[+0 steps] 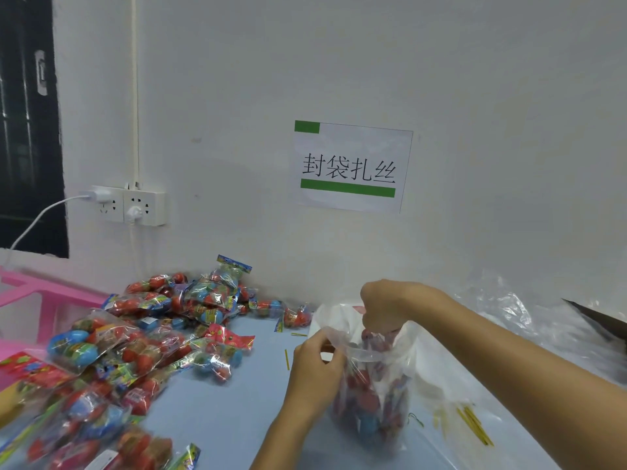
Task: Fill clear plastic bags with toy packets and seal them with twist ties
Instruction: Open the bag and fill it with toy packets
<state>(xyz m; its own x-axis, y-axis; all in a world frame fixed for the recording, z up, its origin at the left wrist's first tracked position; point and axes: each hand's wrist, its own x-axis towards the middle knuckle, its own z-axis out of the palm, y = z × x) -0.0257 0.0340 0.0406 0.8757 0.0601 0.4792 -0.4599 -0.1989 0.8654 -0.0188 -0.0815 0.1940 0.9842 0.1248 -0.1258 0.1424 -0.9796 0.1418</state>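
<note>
Standing upright on blue table (pixel 237 418), clear bag (pixel 373 385) (half full); left hand (pixel 314 362) pinching near rim, right hand (pixel 385 308) gripping far rim. Packet pile (pixel 152 334) left.

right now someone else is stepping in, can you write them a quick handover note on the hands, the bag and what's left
Left hand pinches the near rim of the clear bag.
Right hand reaches down into the bag's open mouth; whether it holds anything is hidden.
The bag stands on the blue table, partly filled with packets.
Loose toy packets lie piled to the left; twist ties lie to the right of the bag.
Left to do: finish filling, tie the bag shut.
</note>
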